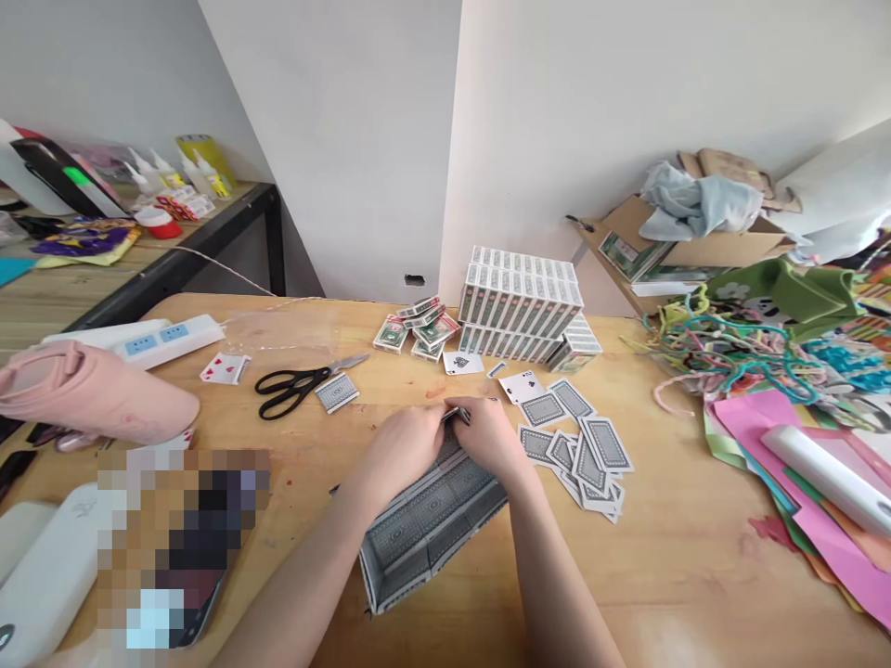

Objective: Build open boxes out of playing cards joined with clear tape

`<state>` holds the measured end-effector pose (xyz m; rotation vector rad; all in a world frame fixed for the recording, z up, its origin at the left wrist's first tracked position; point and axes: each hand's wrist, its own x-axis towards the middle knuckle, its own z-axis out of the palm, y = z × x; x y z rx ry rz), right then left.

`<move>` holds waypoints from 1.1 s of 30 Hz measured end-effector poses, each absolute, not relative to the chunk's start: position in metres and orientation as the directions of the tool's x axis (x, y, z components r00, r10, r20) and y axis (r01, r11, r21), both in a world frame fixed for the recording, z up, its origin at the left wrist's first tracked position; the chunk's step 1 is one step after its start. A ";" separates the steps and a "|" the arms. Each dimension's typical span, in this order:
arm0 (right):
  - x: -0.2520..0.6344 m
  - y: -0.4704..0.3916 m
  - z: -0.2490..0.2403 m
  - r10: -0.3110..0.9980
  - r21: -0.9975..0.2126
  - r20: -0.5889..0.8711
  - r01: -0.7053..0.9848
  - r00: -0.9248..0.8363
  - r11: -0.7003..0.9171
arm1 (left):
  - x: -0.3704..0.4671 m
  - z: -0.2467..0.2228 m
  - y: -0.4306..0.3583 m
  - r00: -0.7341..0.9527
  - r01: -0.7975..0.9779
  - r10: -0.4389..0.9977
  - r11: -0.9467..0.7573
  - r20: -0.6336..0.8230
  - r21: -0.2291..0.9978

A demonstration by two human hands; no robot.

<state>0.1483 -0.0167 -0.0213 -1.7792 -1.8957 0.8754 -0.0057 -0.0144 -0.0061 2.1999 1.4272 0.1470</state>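
A long open box made of grey-backed playing cards (pixel 418 515) lies tilted on the table between my forearms. At its far edge, my left hand (pixel 410 450) and my right hand (pixel 491 431) come together, fingers closed on the card box's rim. Both sets of fingertips pinch close to each other, and my hands hide part of that far side. Loose playing cards (pixel 591 455), mostly face down, spread to the right of my right hand. Black-handled scissors (pixel 299 382) and a small card piece (pixel 338 393) lie beyond my left hand.
Stacked card packs (pixel 519 301) stand at the back, with several loose packs (pixel 424 329) beside them. On the left are a power strip (pixel 167 339), a pink roll (pixel 104 394) and a blurred-out phone (pixel 201 557). Tangled yarn (pixel 738 343) and coloured paper (pixel 786 464) occupy the right.
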 end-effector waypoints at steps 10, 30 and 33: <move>0.148 -0.014 -0.028 0.973 -0.604 -0.189 0.797 -0.129 -0.012 | 0.002 -0.026 -0.008 0.452 0.850 0.882 -0.379 -0.136 0.366; 0.185 -0.008 -0.032 0.942 -0.560 -0.297 0.770 0.158 -0.306 | -0.066 -0.019 0.025 0.451 0.717 0.824 -0.106 -0.342 0.689; 0.184 -0.008 -0.033 0.939 -0.563 -0.284 0.759 0.194 -0.327 | -0.067 -0.022 0.030 0.379 0.678 0.858 -0.003 -0.347 0.735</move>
